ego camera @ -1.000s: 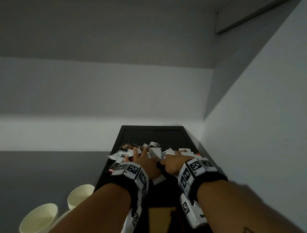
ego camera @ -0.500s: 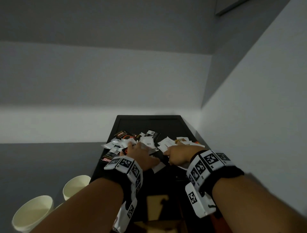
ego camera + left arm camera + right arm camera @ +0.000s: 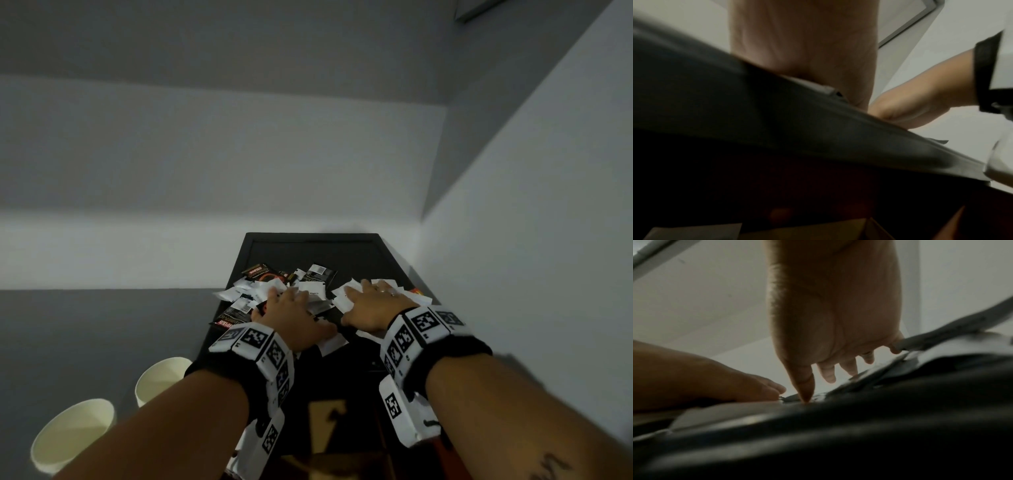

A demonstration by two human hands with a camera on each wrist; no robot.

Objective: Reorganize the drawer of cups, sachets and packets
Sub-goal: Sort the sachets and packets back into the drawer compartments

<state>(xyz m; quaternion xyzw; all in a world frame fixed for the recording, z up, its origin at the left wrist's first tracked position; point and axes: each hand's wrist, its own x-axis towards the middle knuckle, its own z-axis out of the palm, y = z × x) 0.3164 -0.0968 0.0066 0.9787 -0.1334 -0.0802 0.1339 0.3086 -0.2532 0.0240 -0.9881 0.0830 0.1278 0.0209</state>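
**Both hands flat on the sachet heap**

A black, flat-bottomed tray [image 3: 310,236] with a low raised rim sits on the dark counter [image 3: 342,377], pushed close to the pale wall on the right. A loose heap of sachets [image 3: 310,289] lies across its middle: small white paper rectangles with crisp corners, mixed with glossy dark packets [image 3: 260,272] printed in red and orange. A few spill over the tray's left rim.

The left hand [image 3: 291,313] lies palm down on the left part of the heap, fingers spread and straight, its grip released. The right hand [image 3: 373,303] presses flat on the white sachets to the right, fingers also extended and apart, grasping nothing; the right wrist view shows its fingertips [image 3: 829,376] pointing down at the paper.

The tray's far end is bare black. Two cream paper cups [image 3: 161,378], round and open-mouthed, stand below the counter's left edge, well apart from the hands.
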